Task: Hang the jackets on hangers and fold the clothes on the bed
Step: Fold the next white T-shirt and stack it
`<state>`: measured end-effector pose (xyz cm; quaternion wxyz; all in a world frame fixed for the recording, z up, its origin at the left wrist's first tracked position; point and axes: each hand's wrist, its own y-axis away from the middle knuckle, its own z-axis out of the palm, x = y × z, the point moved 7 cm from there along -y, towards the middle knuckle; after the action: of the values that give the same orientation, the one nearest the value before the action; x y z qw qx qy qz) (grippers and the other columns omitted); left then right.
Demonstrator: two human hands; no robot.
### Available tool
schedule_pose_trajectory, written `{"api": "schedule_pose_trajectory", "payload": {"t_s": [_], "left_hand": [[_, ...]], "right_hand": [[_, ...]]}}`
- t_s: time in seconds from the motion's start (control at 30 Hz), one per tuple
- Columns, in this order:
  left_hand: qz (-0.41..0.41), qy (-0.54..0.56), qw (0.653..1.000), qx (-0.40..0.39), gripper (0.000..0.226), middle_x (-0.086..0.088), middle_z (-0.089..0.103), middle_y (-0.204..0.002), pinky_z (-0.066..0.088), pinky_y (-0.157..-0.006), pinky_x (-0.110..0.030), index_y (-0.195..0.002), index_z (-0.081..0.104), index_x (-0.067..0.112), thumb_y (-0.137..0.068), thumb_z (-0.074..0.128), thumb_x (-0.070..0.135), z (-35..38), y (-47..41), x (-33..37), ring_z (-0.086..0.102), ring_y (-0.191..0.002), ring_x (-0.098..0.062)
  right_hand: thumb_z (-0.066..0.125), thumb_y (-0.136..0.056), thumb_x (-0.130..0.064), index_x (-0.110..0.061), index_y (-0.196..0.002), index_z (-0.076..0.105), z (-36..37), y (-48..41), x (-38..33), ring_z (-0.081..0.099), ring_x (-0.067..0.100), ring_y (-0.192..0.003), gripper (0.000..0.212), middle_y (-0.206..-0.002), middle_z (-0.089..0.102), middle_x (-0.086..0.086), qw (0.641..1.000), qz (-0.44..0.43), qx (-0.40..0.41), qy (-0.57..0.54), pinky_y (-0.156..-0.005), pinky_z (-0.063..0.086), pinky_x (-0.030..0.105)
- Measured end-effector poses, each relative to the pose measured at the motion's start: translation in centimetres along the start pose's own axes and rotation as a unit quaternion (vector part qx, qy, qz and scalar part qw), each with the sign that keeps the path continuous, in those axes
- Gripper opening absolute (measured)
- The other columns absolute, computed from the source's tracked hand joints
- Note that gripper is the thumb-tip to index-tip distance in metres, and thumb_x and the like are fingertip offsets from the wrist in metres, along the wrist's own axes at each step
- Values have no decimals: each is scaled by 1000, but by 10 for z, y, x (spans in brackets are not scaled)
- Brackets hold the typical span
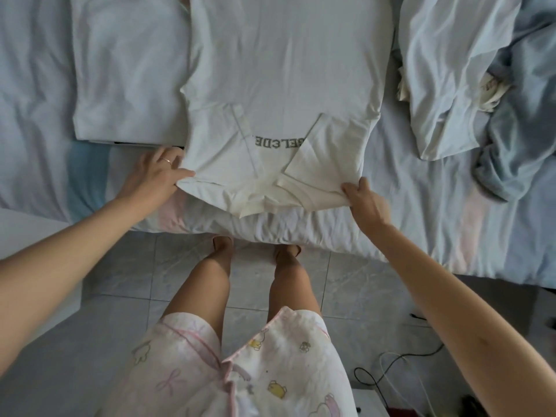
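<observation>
Near the edge of the bed (45, 115), pinching the white T-shirt (285, 70) at both shoulder corners, left hand (156, 176) and right hand (365, 203) alike. Lies flat on the sheet, sleeves tucked inward. Could spill those sleeves if lifted unevenly, or drag against folded garment (129, 70) just beside.

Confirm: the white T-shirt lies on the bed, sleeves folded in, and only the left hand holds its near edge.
Not quite. In the head view the left hand and the right hand both hold the near edge of the white T-shirt, sleeves folded in, on the bed.
</observation>
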<state>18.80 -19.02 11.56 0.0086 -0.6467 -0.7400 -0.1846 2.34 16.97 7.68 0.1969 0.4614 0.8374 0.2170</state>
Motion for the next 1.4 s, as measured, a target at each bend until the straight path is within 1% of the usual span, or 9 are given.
{"api": "schedule_pose_trajectory", "payload": {"t_s": [0.17,0.23,0.33,0.43,0.53,0.73,0.93,1.1,1.4], "left_hand": [[3,41,996,-75,41,-17,62,-124,22,-97,-26,-105,73,9,-74,61,-15,9,-1,-5,54,-118,-37],[-67,100,982,-143,34,-14,64,-121,38,-95,-33,-112,71,12,-85,57,-2,10,2,-11,58,-110,-38],[-115,171,929,-307,29,-13,70,-105,46,-82,-36,-100,72,4,-86,55,23,19,12,-6,64,-95,-31],[-107,179,874,-438,23,-7,66,-82,39,-71,-32,-84,71,-1,-83,61,20,27,29,15,54,-77,-19],[-106,168,834,-515,9,-2,57,-73,33,-68,-26,-77,71,2,-82,67,9,38,50,35,45,-73,-14],[-167,225,801,-529,8,1,55,-74,32,-59,-18,-77,66,11,-85,66,10,63,78,34,45,-67,-8],[-340,429,794,-266,9,-5,66,-95,44,-85,-26,-97,65,8,-89,61,9,44,8,-26,60,-90,-18],[-381,607,692,-86,15,4,71,-72,52,-64,-18,-93,60,12,-95,45,7,43,-103,-65,66,-59,-4],[-461,563,675,126,15,0,58,-60,44,-53,-31,-76,58,15,-86,60,27,109,-207,-94,56,-48,-16]], "right_hand": [[51,-89,-1,-7,-112,66,-24,9,-14,46,39,-115,28,-139,38,22,988,-73,34,130,-81,44,47],[47,-93,-9,-13,-113,66,-21,18,-20,18,35,-142,28,-156,19,14,953,-130,-27,272,-111,19,49],[41,-98,-19,-17,-131,54,-15,25,-15,7,26,-147,36,-157,21,5,923,-153,-139,324,-115,-10,43],[40,-95,-9,-12,-114,59,-10,52,-7,53,17,-109,27,-118,56,1,882,-92,-367,281,-101,33,32],[38,-93,-2,-2,-119,55,1,82,-3,49,17,-79,31,-82,46,-2,820,-78,-501,265,-78,38,25],[45,-91,-9,-8,-133,50,7,88,5,50,20,-101,43,-118,54,7,805,-55,-552,209,-82,37,24],[55,-90,-9,-5,-113,64,-49,-34,60,54,14,-83,25,-86,60,-2,928,81,-334,-141,-78,41,23],[57,-87,3,-4,-105,62,-88,-137,88,62,8,-65,20,-83,61,5,846,179,-86,-495,-59,52,13],[60,-88,-25,-16,-93,57,-24,-232,104,52,16,-79,10,-87,55,3,807,289,177,-484,-60,40,24]]}}
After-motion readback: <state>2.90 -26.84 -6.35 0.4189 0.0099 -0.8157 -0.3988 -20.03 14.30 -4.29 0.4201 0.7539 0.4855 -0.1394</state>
